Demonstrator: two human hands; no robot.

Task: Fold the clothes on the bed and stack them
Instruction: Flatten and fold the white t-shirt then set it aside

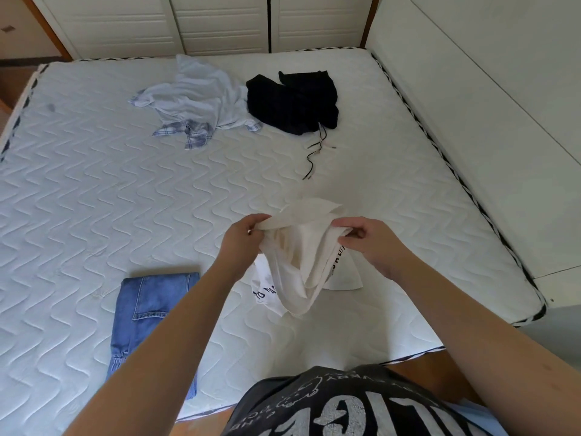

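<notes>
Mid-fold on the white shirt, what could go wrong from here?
1. The white shirt hangs bunched between the left hand and right hand; laid down so, it may fold crooked.
2. Its loose hem could drag onto the folded jeans and disturb them.

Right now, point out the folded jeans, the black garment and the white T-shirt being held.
folded jeans (147, 297): head view, upper folded panel.
black garment (290, 102): head view, middle of the heap.
white T-shirt (298, 265): head view, hanging cloth between both hands.

Single head-worn view, downward and forward over bed (94, 190)
</notes>
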